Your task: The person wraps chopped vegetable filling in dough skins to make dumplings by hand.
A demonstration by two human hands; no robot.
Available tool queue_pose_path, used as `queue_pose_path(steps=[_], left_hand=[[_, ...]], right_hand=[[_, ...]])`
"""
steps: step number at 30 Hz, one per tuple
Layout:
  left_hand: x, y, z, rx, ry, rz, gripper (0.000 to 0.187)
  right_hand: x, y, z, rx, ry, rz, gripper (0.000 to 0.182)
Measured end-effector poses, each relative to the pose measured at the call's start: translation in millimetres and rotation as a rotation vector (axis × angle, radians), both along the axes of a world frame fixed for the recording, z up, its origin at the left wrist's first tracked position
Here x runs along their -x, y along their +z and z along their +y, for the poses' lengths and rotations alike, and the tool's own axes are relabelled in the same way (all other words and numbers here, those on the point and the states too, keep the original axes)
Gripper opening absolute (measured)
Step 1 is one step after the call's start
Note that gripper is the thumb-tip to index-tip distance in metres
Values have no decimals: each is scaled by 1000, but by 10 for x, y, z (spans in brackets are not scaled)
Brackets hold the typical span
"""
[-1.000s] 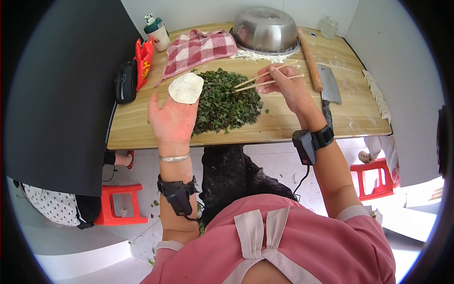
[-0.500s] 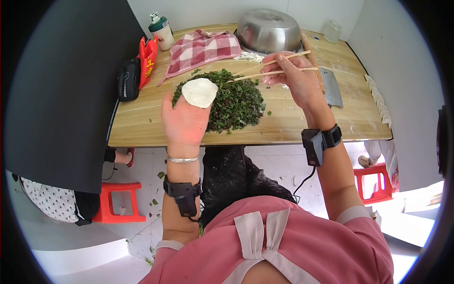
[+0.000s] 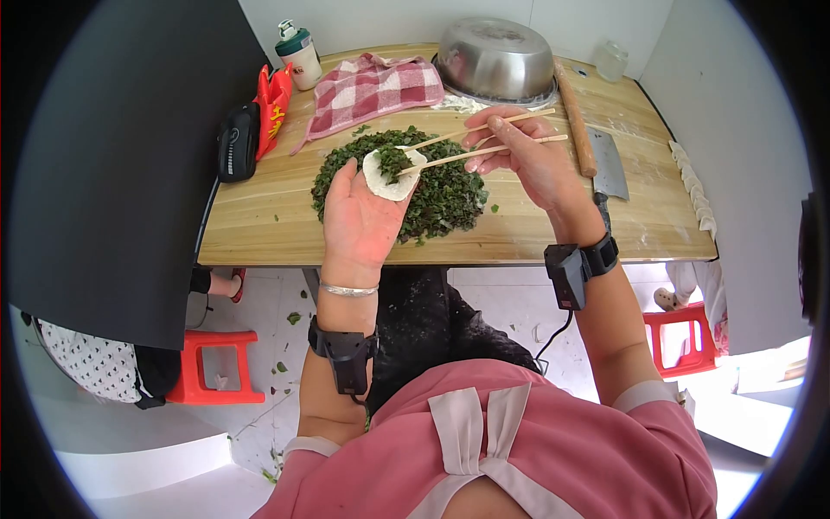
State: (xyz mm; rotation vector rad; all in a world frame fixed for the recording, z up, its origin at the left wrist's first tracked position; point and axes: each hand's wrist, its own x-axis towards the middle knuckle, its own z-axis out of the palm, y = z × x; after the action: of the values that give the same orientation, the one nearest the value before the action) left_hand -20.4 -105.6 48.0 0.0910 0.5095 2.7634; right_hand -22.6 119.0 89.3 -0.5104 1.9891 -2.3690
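Observation:
A round white dumpling wrapper (image 3: 375, 183) rests across the fingers of my left hand (image 3: 360, 223), which is palm up above the near left part of the chopped greens. On the wrapper sits a small clump of chopped green filling (image 3: 394, 162). My right hand (image 3: 529, 159) grips a pair of wooden chopsticks (image 3: 451, 161), held apart, with their tips at the clump. Beneath both lies a large pile of chopped greens (image 3: 445, 208) on the wooden table (image 3: 259, 221).
At the back are a checked cloth (image 3: 372, 91), an upturned metal basin (image 3: 494, 56), a bottle (image 3: 300, 60) and a glass jar (image 3: 611, 62). A rolling pin (image 3: 574, 117) and cleaver (image 3: 608, 160) lie right. Folded dumplings (image 3: 692, 186) line the right edge.
The chopsticks have carried a clump of filling from the pile onto the wrapper, which was bare before. My left hand has shifted right; my right hand has come slightly lower and left.

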Motion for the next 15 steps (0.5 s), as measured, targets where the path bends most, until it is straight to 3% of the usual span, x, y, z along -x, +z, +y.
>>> queue_pose_path(steps=[6,15], left_hand=[[-3,14,36,18,22,-13,41],[27,-35,10,-7,13,6,46]], right_hand=[[20,-22,-12,-27,7,11,28],[-1,58,0,21,-25,37,27]])
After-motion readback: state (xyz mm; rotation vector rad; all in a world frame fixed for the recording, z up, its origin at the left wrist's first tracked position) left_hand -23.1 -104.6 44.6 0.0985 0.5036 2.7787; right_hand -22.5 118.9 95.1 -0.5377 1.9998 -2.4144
